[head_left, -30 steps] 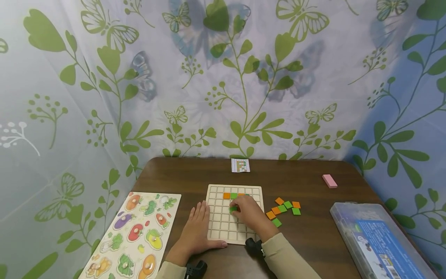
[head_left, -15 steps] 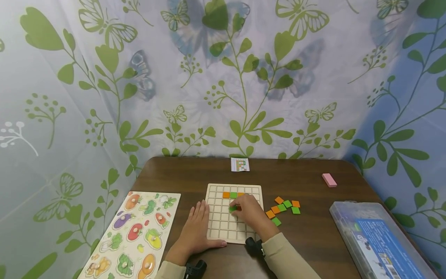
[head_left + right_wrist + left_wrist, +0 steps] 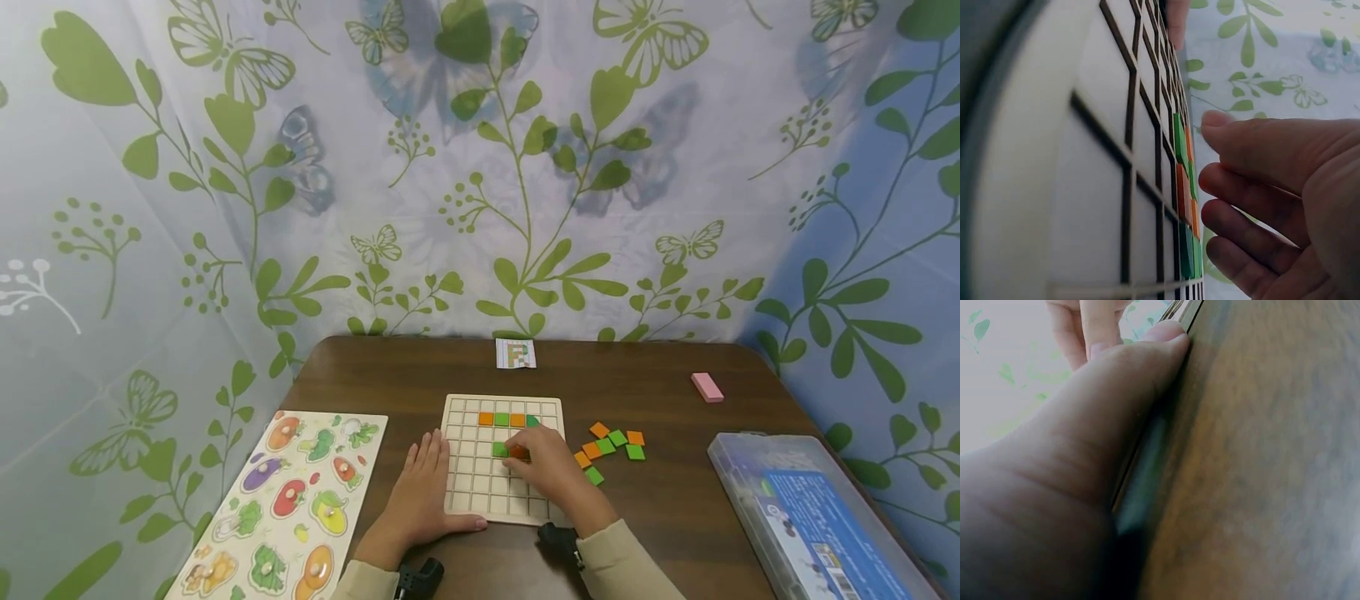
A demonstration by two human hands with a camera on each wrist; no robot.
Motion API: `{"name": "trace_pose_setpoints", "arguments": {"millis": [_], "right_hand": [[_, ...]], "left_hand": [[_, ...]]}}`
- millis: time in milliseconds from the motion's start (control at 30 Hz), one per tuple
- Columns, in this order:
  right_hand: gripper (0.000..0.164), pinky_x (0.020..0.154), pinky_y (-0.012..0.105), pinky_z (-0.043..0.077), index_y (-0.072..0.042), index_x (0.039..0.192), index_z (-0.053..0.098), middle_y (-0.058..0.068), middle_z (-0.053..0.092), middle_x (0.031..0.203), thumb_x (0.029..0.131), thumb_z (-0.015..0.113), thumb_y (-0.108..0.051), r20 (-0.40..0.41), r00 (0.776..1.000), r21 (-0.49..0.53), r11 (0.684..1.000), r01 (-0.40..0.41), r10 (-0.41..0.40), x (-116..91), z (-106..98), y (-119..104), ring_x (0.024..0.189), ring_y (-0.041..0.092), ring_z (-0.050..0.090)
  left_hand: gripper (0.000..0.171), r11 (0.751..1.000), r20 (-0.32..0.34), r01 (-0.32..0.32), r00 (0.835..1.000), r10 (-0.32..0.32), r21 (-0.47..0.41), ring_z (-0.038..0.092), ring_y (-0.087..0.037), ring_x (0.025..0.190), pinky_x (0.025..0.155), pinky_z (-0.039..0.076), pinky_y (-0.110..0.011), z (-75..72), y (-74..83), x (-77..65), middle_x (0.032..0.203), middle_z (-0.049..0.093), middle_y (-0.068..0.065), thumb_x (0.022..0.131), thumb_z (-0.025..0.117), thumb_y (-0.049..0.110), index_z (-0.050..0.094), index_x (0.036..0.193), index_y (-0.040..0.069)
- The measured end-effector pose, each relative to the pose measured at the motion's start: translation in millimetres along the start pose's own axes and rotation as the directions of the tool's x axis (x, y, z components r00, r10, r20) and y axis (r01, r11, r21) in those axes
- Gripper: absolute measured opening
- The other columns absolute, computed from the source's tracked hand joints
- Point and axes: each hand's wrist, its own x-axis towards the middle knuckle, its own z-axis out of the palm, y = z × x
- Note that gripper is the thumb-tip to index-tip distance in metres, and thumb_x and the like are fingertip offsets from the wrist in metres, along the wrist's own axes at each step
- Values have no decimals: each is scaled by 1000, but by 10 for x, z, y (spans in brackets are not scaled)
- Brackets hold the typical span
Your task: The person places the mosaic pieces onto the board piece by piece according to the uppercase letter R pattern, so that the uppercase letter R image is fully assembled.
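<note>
A pale wooden grid board (image 3: 471, 483) lies on the table, with alternating orange and green square tiles in a row near its top. Lower down, a green tile (image 3: 500, 449) and an orange tile (image 3: 517, 452) sit side by side; in the right wrist view a dark green tile (image 3: 1187, 250) continues that row. My right hand (image 3: 553, 468) hovers over these tiles, thumb and fingers apart and nothing between them. My left hand (image 3: 422, 492) lies flat at the board's left side, fingers straight along the edge and thumb (image 3: 1163, 344) at the near edge.
Loose orange and green tiles (image 3: 604, 446) lie right of the board. A vegetable puzzle board (image 3: 303, 467) is at left, a clear plastic case (image 3: 738, 492) at right. Farther back are a printed pattern card (image 3: 516, 354) and a pink block (image 3: 707, 387). A patterned curtain surrounds the table.
My right hand has let go of the tiles on the board and drawn slightly right and toward me, uncovering the green and orange tiles. My left hand stays in place.
</note>
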Motion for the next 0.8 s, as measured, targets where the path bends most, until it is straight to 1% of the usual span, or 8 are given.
{"name": "trace_pose_setpoints", "arguments": {"millis": [100, 200, 367, 500, 567, 667, 800], "right_hand": [[17, 91, 50, 56, -8, 106, 82, 2, 75, 105, 91, 86, -14, -32, 999, 3, 1000, -3, 3, -55, -13, 31, 102, 25, 67], [15, 92, 51, 56, -9, 104, 83, 2, 76, 105, 90, 87, -13, -87, 996, -6, 1000, -7, 6, -112, -38, 62, 104, 26, 68], [16, 98, 55, 53, -8, 103, 84, 2, 76, 108, 88, 88, -12, -139, 989, -23, 999, -47, 43, -243, -114, 145, 109, 28, 67], [16, 94, 53, 55, -8, 103, 83, 1, 75, 108, 89, 88, -12, -157, 984, -20, 996, -87, 83, -333, -205, 245, 107, 27, 67], [16, 92, 52, 56, -9, 104, 83, 2, 75, 109, 89, 87, -13, -172, 980, -35, 994, -103, 95, -367, -250, 308, 107, 28, 67], [19, 91, 52, 57, -7, 106, 82, 4, 75, 111, 89, 88, -13, -187, 977, -62, 992, -114, 101, -411, -321, 398, 108, 30, 68], [23, 88, 52, 58, -5, 108, 81, 6, 75, 110, 87, 89, -11, -213, 971, -70, 990, -122, 104, -475, -410, 509, 105, 31, 68]], "left_hand": [[141, 1000, 0, 1, 1000, -1, -3, 17, -44, 156, 124, 16, -57, -14, 3, -6, 168, 19, -30, 74, 57, 97, 28, 161, -11], [140, 1000, 0, -1, 1000, 1, -7, 17, -44, 156, 124, 15, -58, -21, 9, -10, 168, 19, -30, 74, 58, 96, 29, 161, -11], [140, 1000, 2, -3, 1000, 3, -6, 17, -44, 156, 124, 15, -58, -16, 14, -9, 168, 19, -30, 74, 58, 96, 29, 161, -11], [141, 1000, 7, 3, 1000, -3, -3, 17, -43, 156, 124, 15, -58, -9, 6, -6, 168, 19, -29, 73, 57, 97, 28, 161, -10], [142, 1000, 6, 3, 1000, -3, -4, 16, -43, 156, 124, 15, -57, -6, 1, -2, 168, 19, -29, 73, 57, 97, 28, 161, -10], [142, 1000, 4, 2, 1000, -2, -8, 16, -43, 156, 124, 15, -57, -10, 0, 1, 168, 19, -29, 73, 57, 97, 28, 161, -10], [141, 1000, 3, 3, 1000, -3, -10, 17, -43, 156, 124, 15, -57, -14, 10, -2, 168, 20, -29, 73, 57, 97, 28, 161, -10]]}}
